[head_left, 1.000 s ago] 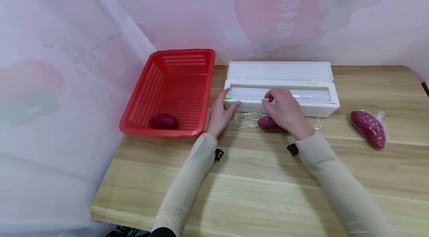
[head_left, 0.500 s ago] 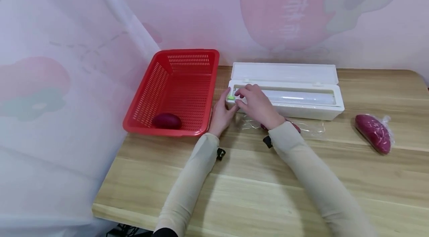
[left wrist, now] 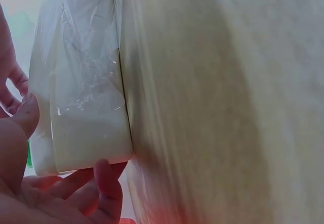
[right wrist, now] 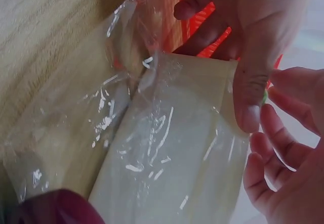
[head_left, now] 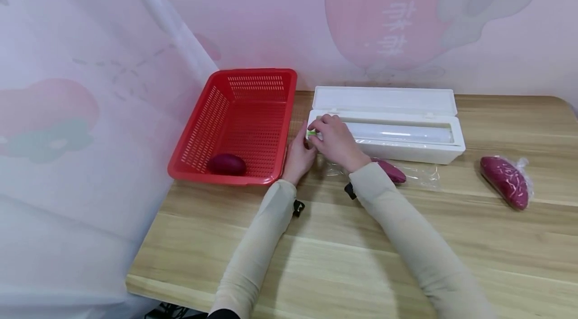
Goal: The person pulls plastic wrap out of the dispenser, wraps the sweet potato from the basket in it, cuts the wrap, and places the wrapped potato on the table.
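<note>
Compared with one second ago, the right hand (head_left: 334, 141) is shifted from the middle of the white box (head_left: 408, 152) to its left end, and more of the middle sweet potato (head_left: 390, 172) is now uncovered. The box's end is gripped by the left hand (head_left: 298, 159), with the thumb laid along the front edge and the fingers bent around the end. The fingers of the right hand are curled close to the green piece (head_left: 312, 133) at that same corner; whether it is pinched by them cannot be told. The lid (head_left: 384, 101) is swung open at the back, and a pale roll (head_left: 402, 133) is seen inside. Clear film (head_left: 422, 177) is spread over the box's front and onto the table (head_left: 325, 264), where the middle sweet potato is set amid it, just before the box and partly hidden by the right arm. Well to the right, a wrapped sweet potato (head_left: 504, 181) is laid on the wood. At the left, a third sweet potato (head_left: 227, 164) is held in the red basket (head_left: 257, 123), near its front wall.
</note>
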Motion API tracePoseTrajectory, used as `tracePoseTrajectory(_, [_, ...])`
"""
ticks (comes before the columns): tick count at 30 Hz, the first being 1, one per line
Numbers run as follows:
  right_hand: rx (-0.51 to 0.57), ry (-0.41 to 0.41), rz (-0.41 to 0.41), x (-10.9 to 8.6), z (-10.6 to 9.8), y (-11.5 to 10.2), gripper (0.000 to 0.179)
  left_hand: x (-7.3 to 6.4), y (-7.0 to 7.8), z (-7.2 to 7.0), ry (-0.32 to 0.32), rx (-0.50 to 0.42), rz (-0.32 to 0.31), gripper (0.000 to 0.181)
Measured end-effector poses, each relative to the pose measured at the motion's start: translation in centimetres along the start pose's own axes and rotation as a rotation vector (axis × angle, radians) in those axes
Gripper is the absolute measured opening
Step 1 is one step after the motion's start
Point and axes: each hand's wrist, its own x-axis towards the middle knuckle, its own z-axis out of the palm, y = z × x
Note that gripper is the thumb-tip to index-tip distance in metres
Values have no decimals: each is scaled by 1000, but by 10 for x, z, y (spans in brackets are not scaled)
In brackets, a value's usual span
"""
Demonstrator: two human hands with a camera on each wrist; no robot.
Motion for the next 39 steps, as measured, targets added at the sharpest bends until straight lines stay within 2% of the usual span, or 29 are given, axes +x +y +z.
tracePoseTrajectory(4, [3,-6,63,2,4,-2,21,0,0,0,-18,-10,0,69])
tracePoseTrajectory(12, [-8,47,178,6,13,-5,16,2,-1,0,-31,-51,6,63])
tracePoseTrajectory(14, [-9,62,189,6,14,-6,15,3,-1,0,-28,-55,14,62])
tracePoseTrajectory(18, [-5,74,214,7,14,-7,16,4,-1,-1,-27,-50,20,47])
tracePoseTrajectory(24, [-4,75,244,6,15,-8,20,5,-2,-2,-38,-29,-6,28])
tracePoseTrajectory(39, [-22,89,267,5,17,-4,17,6,-2,-3,-31,-62,5,30])
